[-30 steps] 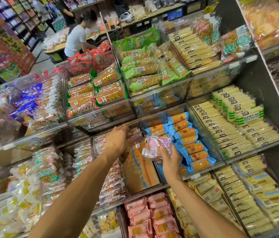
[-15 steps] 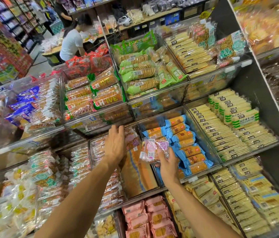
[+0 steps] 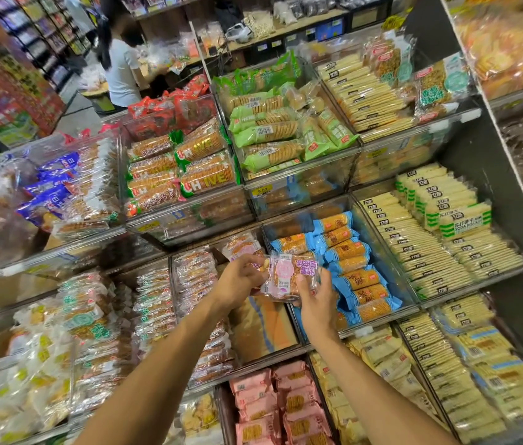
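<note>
**A:** Where is the pink snack packet (image 3: pixel 290 277) sitting at this moment?

**B:** It is hanging in the air in front of the shelves, and both hands are holding it. It is hovering over the clear bin (image 3: pixel 265 329) in the middle row, tilted a little toward the camera.

**A:** How is each hand gripping it?

**B:** The left hand (image 3: pixel 240 282) is curling its fingers around the left edge of the packet. The right hand (image 3: pixel 316 305) is supporting it from below, and its thumb is pressing on the front of the wrapper.

**A:** What is lying around it?

**B:** One similar packet (image 3: pixel 242 247) is lying at the back of that same bin. Just to the right, the blue biscuit packs (image 3: pixel 353 277) are filling the next bin. The pink packs (image 3: pixel 266 403) are stacking up one row lower. The green biscuit packs (image 3: pixel 266 133) are resting higher up, and the soda biscuit packs (image 3: pixel 461 220) are sitting far to the right. A person in a white shirt (image 3: pixel 122 72) is standing in the aisle, well apart.
</note>
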Action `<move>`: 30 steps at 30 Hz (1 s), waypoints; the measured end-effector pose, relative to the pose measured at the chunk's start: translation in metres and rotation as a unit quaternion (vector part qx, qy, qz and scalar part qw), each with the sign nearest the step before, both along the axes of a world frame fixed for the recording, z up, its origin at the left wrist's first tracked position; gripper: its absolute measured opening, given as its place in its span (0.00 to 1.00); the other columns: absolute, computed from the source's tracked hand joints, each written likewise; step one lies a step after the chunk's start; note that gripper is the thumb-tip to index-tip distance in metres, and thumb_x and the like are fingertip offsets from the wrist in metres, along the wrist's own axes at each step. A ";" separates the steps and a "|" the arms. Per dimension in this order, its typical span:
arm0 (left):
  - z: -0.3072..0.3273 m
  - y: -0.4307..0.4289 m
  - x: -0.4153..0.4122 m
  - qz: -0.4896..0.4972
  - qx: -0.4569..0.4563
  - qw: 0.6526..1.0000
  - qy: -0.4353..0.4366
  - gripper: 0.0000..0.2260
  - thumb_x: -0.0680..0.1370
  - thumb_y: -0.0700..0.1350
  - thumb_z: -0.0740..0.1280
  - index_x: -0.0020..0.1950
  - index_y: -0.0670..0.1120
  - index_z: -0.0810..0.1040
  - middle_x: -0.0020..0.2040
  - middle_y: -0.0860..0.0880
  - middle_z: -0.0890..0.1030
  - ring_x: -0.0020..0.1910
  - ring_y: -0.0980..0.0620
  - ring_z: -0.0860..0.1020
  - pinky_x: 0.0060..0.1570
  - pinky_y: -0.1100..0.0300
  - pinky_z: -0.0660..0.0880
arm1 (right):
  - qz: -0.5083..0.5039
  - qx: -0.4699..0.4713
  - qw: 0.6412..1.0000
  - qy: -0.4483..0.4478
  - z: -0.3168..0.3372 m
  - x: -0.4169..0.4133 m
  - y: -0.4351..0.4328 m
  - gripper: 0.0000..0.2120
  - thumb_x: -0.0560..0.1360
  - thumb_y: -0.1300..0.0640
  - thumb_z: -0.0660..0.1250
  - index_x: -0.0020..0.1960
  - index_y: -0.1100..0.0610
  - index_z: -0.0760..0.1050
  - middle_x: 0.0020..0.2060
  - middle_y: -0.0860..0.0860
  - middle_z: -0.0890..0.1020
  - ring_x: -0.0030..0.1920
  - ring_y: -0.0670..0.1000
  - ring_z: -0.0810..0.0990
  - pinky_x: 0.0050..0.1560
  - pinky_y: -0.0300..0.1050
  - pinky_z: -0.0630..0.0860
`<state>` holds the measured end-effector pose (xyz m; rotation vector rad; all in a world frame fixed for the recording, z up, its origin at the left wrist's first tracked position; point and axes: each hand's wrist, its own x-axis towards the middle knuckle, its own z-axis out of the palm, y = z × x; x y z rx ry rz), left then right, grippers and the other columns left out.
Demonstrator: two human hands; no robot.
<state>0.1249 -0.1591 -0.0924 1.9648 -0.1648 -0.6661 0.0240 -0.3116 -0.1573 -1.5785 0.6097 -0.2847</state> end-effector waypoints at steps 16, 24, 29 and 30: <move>0.020 0.023 -0.008 0.041 0.010 0.997 -0.062 0.14 0.85 0.40 0.64 0.60 0.57 0.84 0.45 0.48 0.82 0.47 0.49 0.79 0.51 0.45 0.81 | 0.035 -0.056 0.997 -0.044 -0.004 -0.004 0.012 0.29 0.78 0.47 0.74 0.77 0.48 0.70 0.57 0.42 0.80 0.56 0.40 0.78 0.47 0.28 0.72; 0.025 0.020 -0.014 0.000 -0.026 1.000 -0.010 0.14 0.81 0.45 0.71 0.67 0.47 0.80 0.49 0.47 0.84 0.45 0.55 0.84 0.40 0.66 0.78 | -0.009 -0.063 0.992 -0.113 -0.011 -0.003 0.007 0.16 0.72 0.55 0.81 0.58 0.48 0.83 0.58 0.42 0.78 0.51 0.44 0.80 0.48 0.37 0.78; 0.022 0.022 -0.009 -0.022 -0.021 0.999 -0.009 0.20 0.76 0.43 0.77 0.67 0.47 0.80 0.46 0.48 0.79 0.44 0.50 0.83 0.49 0.50 0.82 | 0.005 -0.052 0.990 -0.128 -0.011 -0.005 0.005 0.18 0.73 0.57 0.80 0.62 0.48 0.84 0.59 0.41 0.79 0.53 0.43 0.82 0.50 0.36 0.80; 0.023 0.023 -0.008 -0.030 -0.017 0.999 -0.010 0.20 0.76 0.43 0.77 0.68 0.48 0.80 0.47 0.46 0.79 0.47 0.47 0.84 0.53 0.45 0.82 | 0.005 -0.048 0.991 -0.123 -0.010 -0.005 0.006 0.19 0.73 0.57 0.80 0.62 0.48 0.84 0.58 0.41 0.81 0.51 0.43 0.83 0.49 0.37 0.81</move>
